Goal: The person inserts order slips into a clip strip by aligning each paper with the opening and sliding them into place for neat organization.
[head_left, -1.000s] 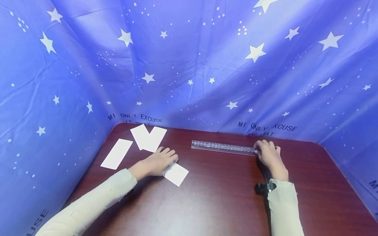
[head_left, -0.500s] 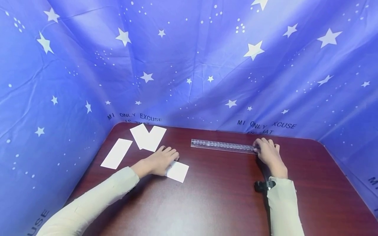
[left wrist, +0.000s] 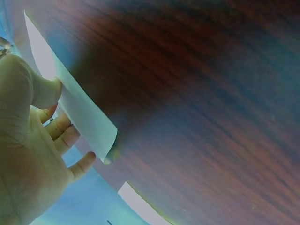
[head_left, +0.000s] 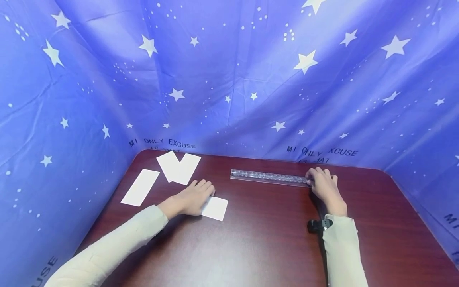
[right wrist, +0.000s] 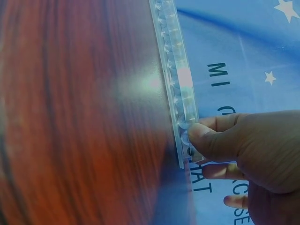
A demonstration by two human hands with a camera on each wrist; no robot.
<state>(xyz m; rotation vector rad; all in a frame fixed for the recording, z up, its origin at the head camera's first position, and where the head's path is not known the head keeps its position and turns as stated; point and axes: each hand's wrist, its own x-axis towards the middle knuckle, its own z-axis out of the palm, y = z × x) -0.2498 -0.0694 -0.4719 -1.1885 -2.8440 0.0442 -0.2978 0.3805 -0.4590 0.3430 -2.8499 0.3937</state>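
Note:
My left hand [head_left: 191, 198] is at the middle left of the table in the head view and pinches a white card [head_left: 216, 209]. In the left wrist view the thumb lies on the near face of the card [left wrist: 86, 112], which is tilted with its lower edge close over the wood. Over at the back right, my right hand [head_left: 324, 187] pinches the right end of a long clear plastic strip [head_left: 269, 177]. A row of round bumps runs along the strip [right wrist: 174, 70] in the right wrist view, with thumb and forefinger at its end.
Two overlapping white cards [head_left: 185, 169] form a V at the back left of the dark red wooden table [head_left: 272, 235]. Another white card [head_left: 140, 187] lies left of them. Blue star-patterned cloth [head_left: 229, 79] hangs behind and beside the table. A black wrist strap [head_left: 315, 226] sits on the right wrist.
The card in the left hand has turned slightly, its near end swinging away from me and to the right. The right hand still holds the strip in nearly the same place.

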